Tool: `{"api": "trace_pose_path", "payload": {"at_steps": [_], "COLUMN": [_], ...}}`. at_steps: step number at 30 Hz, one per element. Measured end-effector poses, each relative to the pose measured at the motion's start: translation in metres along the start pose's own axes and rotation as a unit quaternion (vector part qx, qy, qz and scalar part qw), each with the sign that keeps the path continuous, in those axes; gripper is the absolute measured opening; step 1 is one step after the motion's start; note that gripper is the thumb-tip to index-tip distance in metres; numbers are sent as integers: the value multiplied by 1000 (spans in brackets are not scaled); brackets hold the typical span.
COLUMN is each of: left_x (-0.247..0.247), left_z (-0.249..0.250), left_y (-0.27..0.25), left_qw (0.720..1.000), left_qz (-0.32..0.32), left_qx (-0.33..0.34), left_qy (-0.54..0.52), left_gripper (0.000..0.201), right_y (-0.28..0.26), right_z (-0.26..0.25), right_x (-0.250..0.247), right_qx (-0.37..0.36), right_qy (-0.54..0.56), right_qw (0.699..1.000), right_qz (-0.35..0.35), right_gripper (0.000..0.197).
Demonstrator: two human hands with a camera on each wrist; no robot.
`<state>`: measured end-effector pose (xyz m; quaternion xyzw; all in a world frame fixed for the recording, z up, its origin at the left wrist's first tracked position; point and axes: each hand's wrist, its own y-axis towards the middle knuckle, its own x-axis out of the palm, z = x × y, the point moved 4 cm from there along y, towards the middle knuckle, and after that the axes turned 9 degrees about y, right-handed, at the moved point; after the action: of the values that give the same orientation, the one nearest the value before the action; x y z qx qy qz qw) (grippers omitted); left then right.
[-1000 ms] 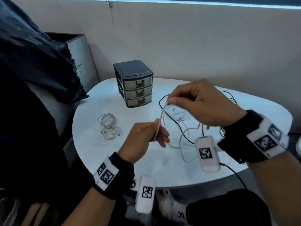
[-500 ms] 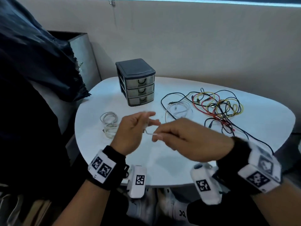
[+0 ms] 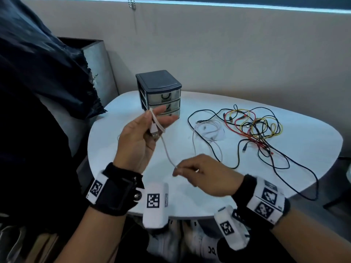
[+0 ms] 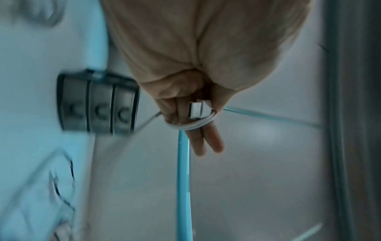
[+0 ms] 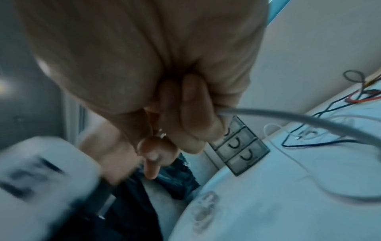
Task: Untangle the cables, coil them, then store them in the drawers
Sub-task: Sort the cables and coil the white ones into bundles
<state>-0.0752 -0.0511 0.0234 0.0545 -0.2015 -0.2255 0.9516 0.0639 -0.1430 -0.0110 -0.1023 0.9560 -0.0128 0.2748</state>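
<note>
Two hands share one white USB cable [image 3: 164, 147] above the table [image 3: 313, 141]: the left hand [image 3: 139, 137] has it looped round its fingers (plug against the palm), the right hand [image 3: 207, 177] pinches it lower, at five o'clock. Tangled cables [image 3: 252, 128] lie at three o'clock of the closed drawer unit [image 3: 159, 92].

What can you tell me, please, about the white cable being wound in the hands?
The white cable is thin and flexible, apparently plastic-sheathed, ending in a flat metal USB plug. A couple of turns loop round two straight fingers of the left hand, with the plug lying against the palm. From there it runs down to the right hand, which pinches it above the table; the rest trails back onto the tabletop.
</note>
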Motion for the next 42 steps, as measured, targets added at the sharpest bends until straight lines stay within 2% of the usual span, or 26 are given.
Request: {"api": "trace_pose_path", "payload": {"at_steps": [2, 4, 6, 8, 10, 12, 14, 18, 20, 22, 24, 26, 28, 30, 32, 33, 34, 36, 38, 40, 42], "left_x": [-16, -22, -19, -7, 7, 17, 19, -3, -17, -29, -35, -33, -21, -4, 8, 12, 13, 6, -7, -21, -27], "left_z": [-7, -18, -30, -39, -37, -25, -6, 12, 8, -3, -19, -35, -44, -43, -31, -23, -13, 0, 4, -2, -15], "left_y": [5, 5, -1, -13, -26, -34, -30, -1, 11, 18, 17, 9, -7, -24, -33, -33, -30, -18, -5, 3, 1], "left_qw": [984, 943, 923, 934, 952, 968, 984, 995, 999, 991, 961, 935, 933, 948, 967, 976, 986, 996, 998, 997, 963], "left_qz": [26, 9, -42, -115, -178, -199, -171, -29, 15, 39, 24, -28, -95, -154, -178, -170, -145, -67, -13, 28, 27], "left_qx": [17, 25, 8, -34, -61, -60, -37, 5, 28, 49, 39, 8, -18, -47, -66, -66, -60, -42, -4, 37, 49], "left_qy": [178, 332, 383, 336, 239, 137, 36, -95, -40, 117, 274, 352, 346, 274, 172, 116, 59, -44, -59, 67, 263], "left_gripper": [38, 40, 40, 35, 38, 42, 44, 47, 43, 39, 41, 43, 38, 42, 48, 49, 48, 47, 52, 56, 49], "right_y": [-13, -24, -27, -21, -8, 7, 21, 23, 12, -2, -14, -20, -16, -4, 12, 20, 25, 27, 16, 1, -13], "right_z": [-19, -42, -62, -71, -61, -38, -11, 22, 13, -8, -35, -57, -70, -62, -36, -22, -10, 7, 8, -6, -28], "right_x": [0, -10, -26, -50, -75, -88, -79, -22, 8, 26, 21, 0, -28, -56, -69, -67, -59, -29, 6, 32, 39], "right_qx": [-11, -34, -71, -100, -103, -83, -58, -3, -4, -22, -57, -84, -117, -124, -102, -89, -75, -48, -24, -38, -65], "right_qy": [15, 17, 3, 1, 34, 62, 55, 12, -23, -49, -43, -19, 4, 43, 94, 98, 83, 44, 16, -30, -72], "right_qw": [1000, 999, 997, 991, 975, 958, 962, 995, 1000, 998, 997, 996, 990, 975, 958, 956, 961, 982, 997, 999, 994], "right_qz": [-21, -25, 7, 90, 193, 269, 261, 104, 8, -46, -34, 8, 80, 178, 250, 262, 253, 178, 77, 0, -44], "right_gripper": [26, 24, 23, 22, 19, 14, 12, 19, 24, 28, 26, 24, 23, 20, 16, 15, 14, 17, 22, 26, 26]}}
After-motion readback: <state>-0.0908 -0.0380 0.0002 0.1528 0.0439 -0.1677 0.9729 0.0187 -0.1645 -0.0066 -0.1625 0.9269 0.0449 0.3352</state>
